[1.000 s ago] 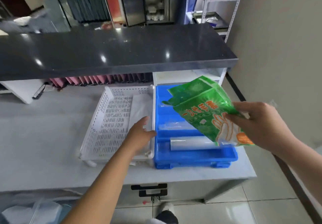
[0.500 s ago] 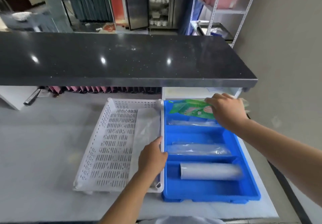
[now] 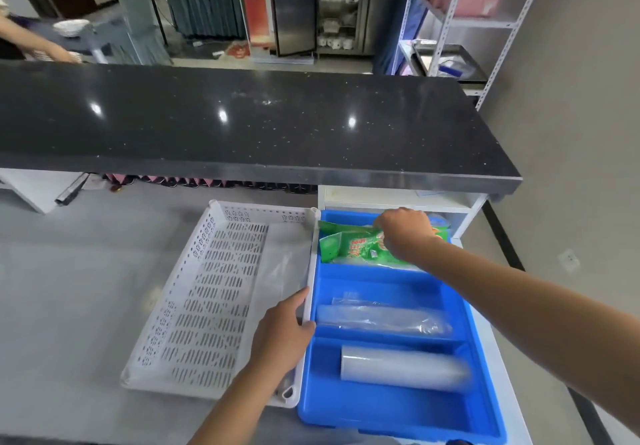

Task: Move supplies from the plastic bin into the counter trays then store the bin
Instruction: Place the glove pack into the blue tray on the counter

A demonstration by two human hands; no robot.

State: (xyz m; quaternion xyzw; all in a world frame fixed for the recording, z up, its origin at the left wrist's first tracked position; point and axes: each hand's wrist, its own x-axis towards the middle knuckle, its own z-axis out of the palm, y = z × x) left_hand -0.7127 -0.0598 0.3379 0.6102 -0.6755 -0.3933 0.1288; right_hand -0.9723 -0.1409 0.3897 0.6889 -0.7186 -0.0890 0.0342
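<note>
A roll of clear plastic (image 3: 403, 368) is lying in the nearest compartment of the blue plastic divided tray (image 3: 481, 406) on the grey table (image 3: 69, 306). The right rim of the white perforated plastic bin (image 3: 207, 299) is being gripped by the left hand (image 3: 282, 332). In the tray's farthest compartment, the green printed plastic packet (image 3: 349, 245) is being held by the right hand (image 3: 405, 231), fingers curled down onto it.

Right hand (image 3: 403, 233) on green packet (image 3: 349, 245) in blue tray (image 3: 391, 413) (far compartment), left hand (image 3: 282, 335) at white tray (image 3: 166, 323).
</note>
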